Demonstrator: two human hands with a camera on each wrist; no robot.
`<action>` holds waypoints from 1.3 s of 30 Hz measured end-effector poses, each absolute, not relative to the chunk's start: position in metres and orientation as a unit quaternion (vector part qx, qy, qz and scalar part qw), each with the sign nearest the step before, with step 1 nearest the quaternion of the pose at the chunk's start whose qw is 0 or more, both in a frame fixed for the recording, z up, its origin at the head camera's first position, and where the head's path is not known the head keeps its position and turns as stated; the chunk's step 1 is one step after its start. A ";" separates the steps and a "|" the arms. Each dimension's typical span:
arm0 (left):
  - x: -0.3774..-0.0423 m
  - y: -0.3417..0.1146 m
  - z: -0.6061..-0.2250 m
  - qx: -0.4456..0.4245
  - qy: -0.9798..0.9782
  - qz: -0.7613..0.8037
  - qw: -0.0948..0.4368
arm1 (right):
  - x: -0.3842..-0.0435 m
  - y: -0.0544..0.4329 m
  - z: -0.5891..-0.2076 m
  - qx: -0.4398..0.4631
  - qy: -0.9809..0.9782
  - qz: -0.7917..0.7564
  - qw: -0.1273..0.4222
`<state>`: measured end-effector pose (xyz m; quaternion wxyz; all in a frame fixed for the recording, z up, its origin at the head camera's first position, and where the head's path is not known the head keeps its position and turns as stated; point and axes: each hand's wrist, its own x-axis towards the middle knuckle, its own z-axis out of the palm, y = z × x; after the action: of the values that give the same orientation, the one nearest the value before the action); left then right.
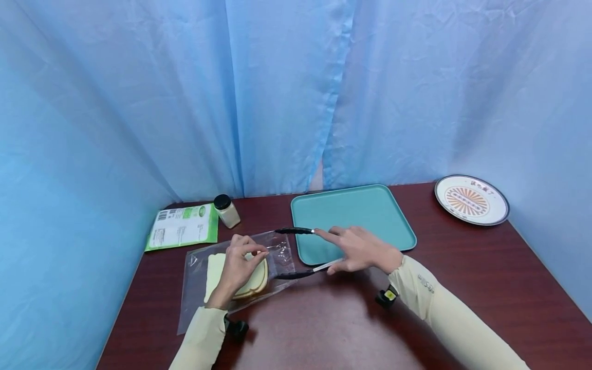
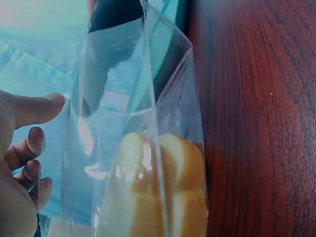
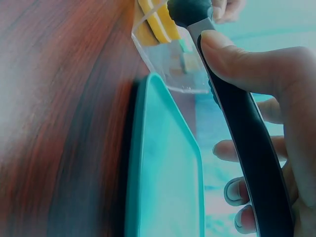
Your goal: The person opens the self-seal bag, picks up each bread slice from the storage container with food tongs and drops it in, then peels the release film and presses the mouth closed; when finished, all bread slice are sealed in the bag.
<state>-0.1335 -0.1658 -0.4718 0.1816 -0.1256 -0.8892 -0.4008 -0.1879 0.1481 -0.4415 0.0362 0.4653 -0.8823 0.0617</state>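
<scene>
A clear plastic bag (image 1: 196, 280) lies on the table at the left with several slices of bread (image 1: 215, 270) inside it. My left hand (image 1: 238, 264) is over the bread, its thumb and forefinger pinching the bag's film. In the left wrist view the bag's mouth stands raised, the bread (image 2: 148, 197) behind the film. My right hand (image 1: 363, 249) holds a pair of tongs (image 1: 326, 265), thumb on one arm and fingers on the other. The tongs' arms are spread wide, their black tips pointing left at the bag's open end. Nothing shows between the tips.
A teal tray (image 1: 347, 210) lies behind and below the right hand. At the back left are a white and green packet (image 1: 182, 226) and a small jar (image 1: 226, 210) with a black lid. A patterned plate (image 1: 472, 200) sits at the far right. Blue curtains (image 1: 277, 92) surround the table.
</scene>
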 end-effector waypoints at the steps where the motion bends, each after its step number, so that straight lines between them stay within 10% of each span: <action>1: -0.134 -0.166 -0.472 -0.125 -0.891 -0.398 0.181 | -0.187 0.152 -0.441 0.459 -0.885 0.066 0.038; 39: -0.133 -0.163 -0.477 -0.102 -0.907 -0.383 0.140 | -0.090 0.339 -0.472 0.050 -0.976 0.186 0.107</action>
<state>-0.1332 -0.1627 -0.4775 0.1396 -0.1017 -0.9074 -0.3831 -0.0904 0.3394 -0.4716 0.1066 0.0497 -0.9755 0.1858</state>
